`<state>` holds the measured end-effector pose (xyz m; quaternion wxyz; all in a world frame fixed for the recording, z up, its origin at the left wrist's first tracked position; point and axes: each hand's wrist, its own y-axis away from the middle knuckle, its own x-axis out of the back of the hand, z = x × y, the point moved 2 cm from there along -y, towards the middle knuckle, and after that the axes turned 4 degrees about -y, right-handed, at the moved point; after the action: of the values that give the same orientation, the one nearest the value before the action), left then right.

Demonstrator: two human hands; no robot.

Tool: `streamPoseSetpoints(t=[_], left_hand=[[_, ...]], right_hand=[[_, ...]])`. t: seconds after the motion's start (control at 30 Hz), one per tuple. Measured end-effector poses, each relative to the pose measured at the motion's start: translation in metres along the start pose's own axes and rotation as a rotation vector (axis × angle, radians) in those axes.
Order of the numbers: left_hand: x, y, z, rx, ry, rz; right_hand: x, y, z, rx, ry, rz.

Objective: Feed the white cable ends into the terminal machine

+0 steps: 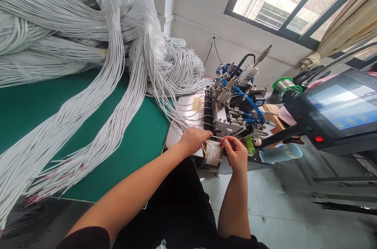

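Observation:
My left hand (194, 140) is closed on a thin white cable (217, 137) that stretches across to my right hand (235, 151). The fingertips of my right hand pinch the cable's other end, where a bit of red shows. Several more cable ends hang below my left hand, over a brownish cylinder (212, 158) with a pale label. Just beyond both hands stands a metal machine (226, 111) with blue air tubes. Several grey-white cables (191, 113) run into the black strip along its left side, across a white plate (176, 137).
Long bundles of grey-white cable (108, 68) lie over the green table (147, 123) at left. On the right are a tilted screen (344, 103) with a lit red button, a green-rimmed wire spool (285, 87) and a blue clear bin (281, 154).

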<state>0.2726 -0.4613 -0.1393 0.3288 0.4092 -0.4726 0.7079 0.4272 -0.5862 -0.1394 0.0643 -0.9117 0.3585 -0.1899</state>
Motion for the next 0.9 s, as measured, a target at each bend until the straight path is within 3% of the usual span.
streamPoseSetpoints(t=[0.13, 0.33, 0.7, 0.9], left_hand=[[0.003, 0.001, 0.002, 0.016, -0.024, -0.031], [0.002, -0.001, 0.003, 0.006, -0.080, -0.011], [-0.003, -0.002, 0.003, 0.058, -0.088, 0.047], [-0.004, -0.003, 0.003, 0.090, -0.094, 0.028]], right_hand=[[0.002, -0.002, 0.000, 0.071, 0.250, 0.001], [-0.001, -0.008, 0.005, 0.096, 0.291, -0.007], [-0.013, -0.027, 0.032, -0.003, 0.033, -0.104], [-0.020, -0.027, 0.043, -0.263, -0.303, -0.069]])
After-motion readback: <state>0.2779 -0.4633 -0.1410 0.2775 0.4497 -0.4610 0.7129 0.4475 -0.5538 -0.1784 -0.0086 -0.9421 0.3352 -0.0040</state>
